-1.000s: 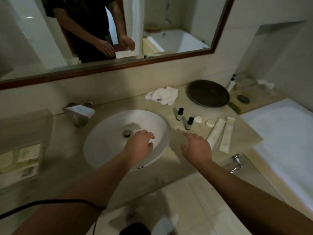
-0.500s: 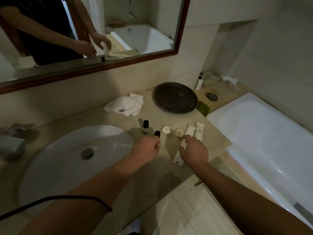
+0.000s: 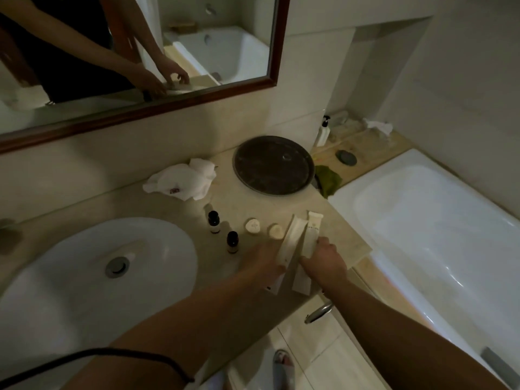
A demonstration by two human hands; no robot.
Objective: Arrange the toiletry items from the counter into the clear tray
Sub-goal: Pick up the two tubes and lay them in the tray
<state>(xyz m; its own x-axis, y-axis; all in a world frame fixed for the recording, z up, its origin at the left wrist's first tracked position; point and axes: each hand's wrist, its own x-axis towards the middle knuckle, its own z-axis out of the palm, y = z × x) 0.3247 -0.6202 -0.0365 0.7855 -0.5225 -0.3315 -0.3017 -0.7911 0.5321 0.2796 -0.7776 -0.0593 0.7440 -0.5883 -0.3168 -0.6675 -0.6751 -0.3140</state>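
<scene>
Gripping left tube (image 3: 291, 237) w/ L hand (image 3: 266, 264) & right tube (image 3: 311, 235) w/ R hand (image 3: 325, 263) at front edge of worktop (image 3: 239, 204), fingers curled round each, small bottles (image 3: 213, 222) & pale discs (image 3: 251, 226) just left, dark round tray (image 3: 273, 166) well behind nr wall, white cloth (image 3: 183, 181) left of it.
</scene>
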